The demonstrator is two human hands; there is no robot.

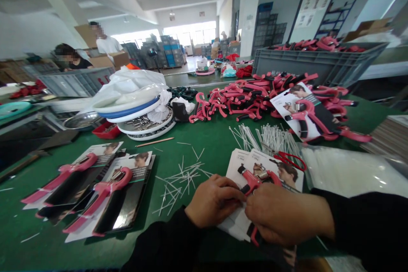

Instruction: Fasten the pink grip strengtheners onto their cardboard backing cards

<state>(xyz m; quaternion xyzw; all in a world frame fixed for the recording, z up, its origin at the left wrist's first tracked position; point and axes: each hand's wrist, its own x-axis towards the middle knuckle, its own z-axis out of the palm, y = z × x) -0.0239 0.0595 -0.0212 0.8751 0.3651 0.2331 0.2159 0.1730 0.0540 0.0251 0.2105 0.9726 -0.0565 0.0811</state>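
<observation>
Pink-and-black spring pliers point(252, 179) lie on a printed backing card point(291, 172) at the front right of the green table. My left hand point(216, 199) is closed beside the pliers, its fingertips pinched near their black tip. From the right, my right hand point(280, 212) covers the pliers' handles, fingers curled and pressed together close to my left fingertips. Whatever thin thing the two pinches hold is hidden by the fingers. More cards are stacked beneath. White ties point(186, 176) lie scattered just left of my hands, with a thicker bunch behind the cards.
Carded pliers point(108, 191) lie at left. Red-handled scissors point(291, 160) and a clear plastic bag point(347, 170) sit beside the cards. Behind are a heap of pliers point(242, 93), a full grey crate point(318, 66) and stacked trays point(146, 123). Two people are farther back at left.
</observation>
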